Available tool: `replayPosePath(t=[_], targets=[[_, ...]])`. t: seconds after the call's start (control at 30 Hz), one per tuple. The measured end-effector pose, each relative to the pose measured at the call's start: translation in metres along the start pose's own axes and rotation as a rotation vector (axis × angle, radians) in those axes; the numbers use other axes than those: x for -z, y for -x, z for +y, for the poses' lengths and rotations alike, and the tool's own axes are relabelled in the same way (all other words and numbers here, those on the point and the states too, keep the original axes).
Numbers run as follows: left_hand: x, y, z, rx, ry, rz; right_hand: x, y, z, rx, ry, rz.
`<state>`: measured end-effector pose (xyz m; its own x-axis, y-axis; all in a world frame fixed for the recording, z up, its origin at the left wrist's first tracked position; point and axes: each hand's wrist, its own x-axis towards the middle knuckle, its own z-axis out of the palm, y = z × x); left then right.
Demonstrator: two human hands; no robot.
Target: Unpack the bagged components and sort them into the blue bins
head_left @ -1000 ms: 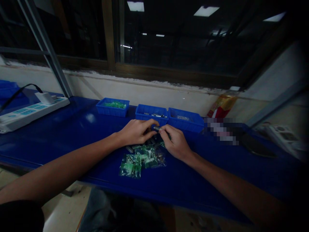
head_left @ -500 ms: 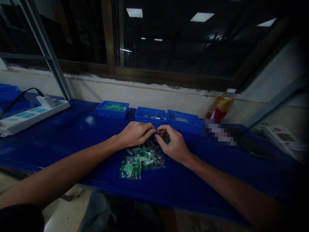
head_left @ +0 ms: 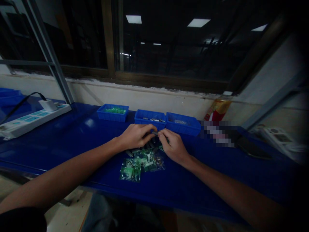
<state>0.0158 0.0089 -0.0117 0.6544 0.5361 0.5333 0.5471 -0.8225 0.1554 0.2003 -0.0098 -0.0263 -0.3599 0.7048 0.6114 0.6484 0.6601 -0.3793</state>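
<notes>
My left hand (head_left: 136, 136) and my right hand (head_left: 174, 144) meet over the middle of the blue table. Between their fingertips is a small dark grey cylinder-like piece (head_left: 155, 132), too small and dim to name more exactly. Both hands are closed on it, thumbs and forefingers pinched. Beneath and in front of the hands lies a pile of clear plastic packets (head_left: 130, 169) with green and white contents. Several more dark cylinder-like pieces (head_left: 129, 153) lie among them, partly hidden by my left hand.
Three blue bins stand along the wall: one with green packets (head_left: 113, 117), one with metal parts (head_left: 149, 126), one with clear pieces (head_left: 183, 129). A white power strip (head_left: 33, 119) lies at left. A red and gold bag (head_left: 217, 110) and a dark flat object (head_left: 253, 149) are at right.
My right-hand fingers have shifted along the dark piece and curled closer together; my left-hand fingers bend more around it. The whole view has tilted slightly. The packets have not moved.
</notes>
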Motion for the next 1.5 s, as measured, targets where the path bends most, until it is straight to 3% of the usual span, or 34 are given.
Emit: replayPosePath(t=[0.27, 0.47, 0.77, 1.13, 1.5], targets=[[-0.0006, -0.0005, -0.0006, 0.026, -0.071, 0.005, -0.0018, 0.0031, 0.0015, -0.031, -0.033, 0.038], [-0.0008, -0.0022, -0.0026, 0.027, -0.111, -0.04, -0.0022, 0.0023, 0.0002, 0.038, 0.016, 0.04], [0.0031, -0.0005, -0.0002, 0.021, 0.023, -0.032, -0.0018, 0.0, 0.0035, 0.023, 0.01, 0.056], [-0.0004, -0.0013, -0.0021, 0.033, -0.086, 0.018, -0.0035, 0.0022, 0.003, -0.032, -0.052, 0.044], [-0.0001, -0.0018, -0.0024, 0.051, -0.093, -0.016, -0.0011, 0.0016, -0.0001, 0.027, -0.014, 0.039]])
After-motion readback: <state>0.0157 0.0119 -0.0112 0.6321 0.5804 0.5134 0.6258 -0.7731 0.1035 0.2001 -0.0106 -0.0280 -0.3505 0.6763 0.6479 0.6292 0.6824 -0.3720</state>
